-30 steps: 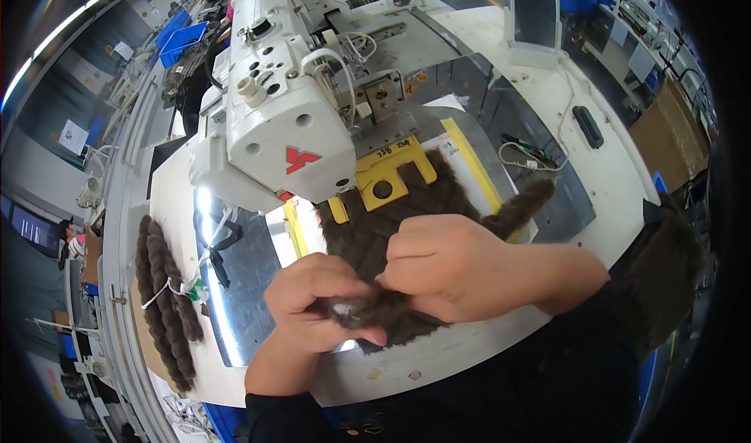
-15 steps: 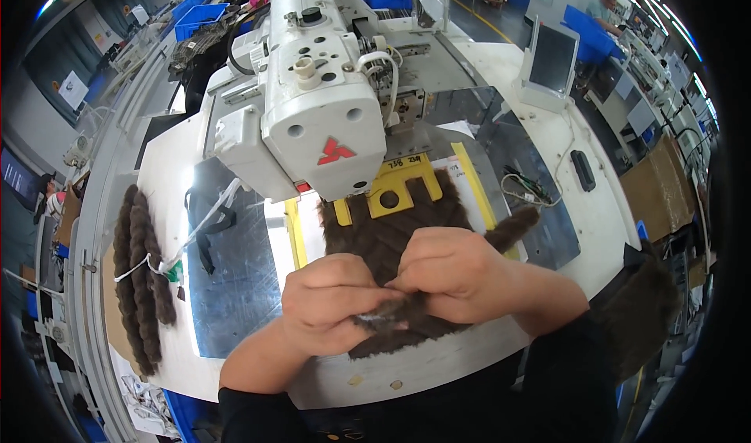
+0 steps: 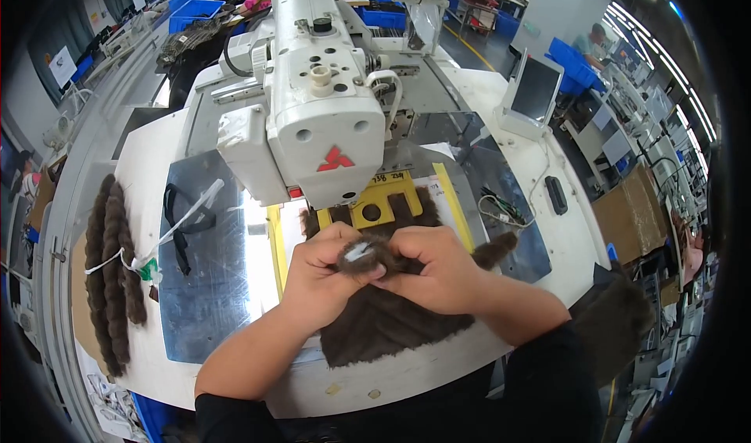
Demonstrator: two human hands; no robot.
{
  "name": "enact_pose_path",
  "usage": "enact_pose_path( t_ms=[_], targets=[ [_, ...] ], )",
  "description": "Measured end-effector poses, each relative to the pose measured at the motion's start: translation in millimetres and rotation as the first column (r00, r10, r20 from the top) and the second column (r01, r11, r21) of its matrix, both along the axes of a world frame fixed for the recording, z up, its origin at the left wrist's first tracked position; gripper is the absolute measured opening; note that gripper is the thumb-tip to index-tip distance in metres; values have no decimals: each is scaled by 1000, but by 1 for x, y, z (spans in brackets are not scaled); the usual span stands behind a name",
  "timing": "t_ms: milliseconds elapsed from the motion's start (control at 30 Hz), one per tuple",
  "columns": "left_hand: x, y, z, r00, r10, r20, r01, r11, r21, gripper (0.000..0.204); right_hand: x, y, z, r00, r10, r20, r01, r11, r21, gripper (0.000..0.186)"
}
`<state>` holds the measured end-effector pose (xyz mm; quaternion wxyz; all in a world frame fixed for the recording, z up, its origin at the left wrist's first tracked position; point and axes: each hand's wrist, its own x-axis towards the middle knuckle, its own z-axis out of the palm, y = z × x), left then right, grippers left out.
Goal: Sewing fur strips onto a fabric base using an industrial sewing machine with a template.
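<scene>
- Pinching a bunched piece of brown fur [image 3: 372,267], the person's left hand [image 3: 322,275] grips it between thumb and fingers, a pale patch showing at its near end.
- Closing on the same piece from the other side, the right hand [image 3: 438,271] has its thumb and curled fingers pressed together on the fur; the two hands are almost touching.
- The bunched piece is held above a wide brown fur panel [image 3: 391,329], which lies on the bench [image 3: 293,392] with its ragged edge toward the person.
- At the panel's far edge a yellow plate [image 3: 372,198] with a round hole lies over the fur, just by the head of a white sewing machine [image 3: 325,134].
- A furry end [image 3: 497,249] pokes out past the right hand; I can't tell whether it joins the held piece.
- Over on the person's left, long fur strips [image 3: 115,263] lie tied with a white cord [image 3: 103,263], and a black strap [image 3: 188,225] rests on a shiny metal sheet [image 3: 207,310].
- To the right stand a small screen [image 3: 537,91] and, nearer, a black box [image 3: 555,195].
</scene>
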<state>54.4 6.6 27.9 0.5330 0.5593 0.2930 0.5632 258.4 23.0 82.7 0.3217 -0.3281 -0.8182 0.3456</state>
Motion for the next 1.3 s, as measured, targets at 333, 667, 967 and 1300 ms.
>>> enact_pose_path(
  t_ms=[333,667,967,1300],
  targets=[
    [1,-11,12,951,125,-283,-57,970,236,19,1,1,62,940,102,325,-153,979,134,24],
    [30,-4,-28,987,-142,75,160,902,-402,28,3,54,33,907,95,409,-10,979,-205,20],
    [15,1,-41,943,35,-331,-188,877,-442,44,-21,113,-63,937,62,343,132,848,-514,22],
    [-22,20,-24,155,369,-916,176,903,393,69,-46,119,-90,983,-25,180,4,993,116,33]
  ],
)
